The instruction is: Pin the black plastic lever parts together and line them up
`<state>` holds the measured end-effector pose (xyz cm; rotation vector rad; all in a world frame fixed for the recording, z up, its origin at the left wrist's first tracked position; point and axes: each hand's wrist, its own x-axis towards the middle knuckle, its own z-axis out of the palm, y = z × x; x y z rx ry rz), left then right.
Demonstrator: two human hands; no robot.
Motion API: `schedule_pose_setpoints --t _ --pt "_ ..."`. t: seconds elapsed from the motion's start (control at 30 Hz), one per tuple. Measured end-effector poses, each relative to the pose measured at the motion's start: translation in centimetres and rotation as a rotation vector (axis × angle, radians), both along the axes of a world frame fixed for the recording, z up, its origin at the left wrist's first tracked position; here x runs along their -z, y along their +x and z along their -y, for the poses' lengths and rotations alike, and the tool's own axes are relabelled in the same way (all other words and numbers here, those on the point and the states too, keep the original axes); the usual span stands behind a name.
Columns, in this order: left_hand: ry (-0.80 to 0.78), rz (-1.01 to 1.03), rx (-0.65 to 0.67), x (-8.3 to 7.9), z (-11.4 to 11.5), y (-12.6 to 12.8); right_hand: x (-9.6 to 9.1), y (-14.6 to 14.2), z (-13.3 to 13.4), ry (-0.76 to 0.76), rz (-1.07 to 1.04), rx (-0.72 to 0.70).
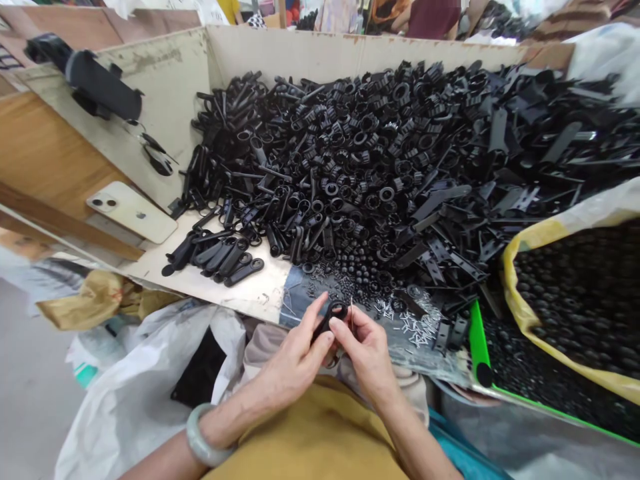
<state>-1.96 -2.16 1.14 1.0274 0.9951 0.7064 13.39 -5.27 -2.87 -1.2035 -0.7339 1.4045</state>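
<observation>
My left hand (pixel 299 353) is closed around a black plastic part with a ring-shaped end (pixel 338 309), close above the front edge of the work surface. Thumb and fingers of my right hand (pixel 364 343) pinch at the same ring end. A thin metal pin-like piece (pixel 351 308) stands up by the right fingertips; its lower end is hidden. Just beyond the hands lie small black balls (pixel 357 267) and a scatter of silver pins or screws (pixel 420 323). Black arm-shaped pieces with ring ends (pixel 233 260) lie grouped to the left.
A large heap of black plastic parts (pixel 350 147) fills the walled box (pixel 300 53). At right, a yellow-rimmed bag (pixel 510 267) holds black balls, beside a green strip (pixel 479 340). A white phone (pixel 133 212) lies at left, below a black holder (pixel 103 83). Other people are beyond.
</observation>
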Motion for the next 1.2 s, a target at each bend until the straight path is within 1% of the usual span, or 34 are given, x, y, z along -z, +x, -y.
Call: schedule_pose_setpoints --t 0.1,0.2,0.3,0.37,0.43,0.5,0.6,0.67,0.8,0.93,1.0,1.1,1.17,1.2 --pt "0.107 -0.101 0.055 0.6 0.2 -0.1 0.1 0.2 -0.2 0.022 0.010 0.032" --pt "0.117 -0.122 0.097 0.6 0.3 -0.2 -0.2 0.2 -0.2 0.042 0.066 0.041" --pt "0.125 -0.087 0.045 0.4 0.3 -0.2 -0.3 -0.1 -0.1 0.056 0.161 0.066" --pt "0.141 -0.093 0.005 0.5 0.3 0.0 -0.1 -0.3 0.0 0.056 0.185 0.089" --pt "0.154 -0.108 -0.008 0.6 0.2 0.0 0.1 -0.3 0.1 0.048 0.147 0.088" --pt "0.156 -0.109 0.023 0.7 0.2 0.0 0.1 -0.2 0.0 0.034 0.065 0.048" --pt "0.168 -0.102 0.076 0.7 0.2 -0.2 -0.3 -0.1 -0.2 0.008 -0.028 -0.025" --pt "0.183 -0.112 0.085 0.5 0.3 -0.3 -0.6 -0.2 -0.3 -0.003 -0.053 -0.036" --pt "0.250 -0.175 0.073 0.0 0.3 -0.3 -0.6 -0.8 -0.4 0.016 -0.066 0.028" --pt "0.300 -0.247 0.040 0.3 0.2 -0.1 0.5 -1.8 -0.4 0.023 -0.062 0.107" --pt "0.273 -0.225 0.019 0.8 0.2 0.0 1.0 -2.2 -0.5 0.021 -0.052 0.139" --pt "0.136 -0.087 0.033 1.4 0.1 0.0 1.2 -2.2 -0.4 0.027 -0.025 0.157" --pt "0.039 0.013 0.091 1.3 -0.1 -0.2 1.0 -1.6 -0.2 0.055 -0.008 0.105" --pt "0.015 0.031 0.136 1.0 -0.3 -0.3 0.8 -1.2 -0.1 0.076 -0.003 0.065"
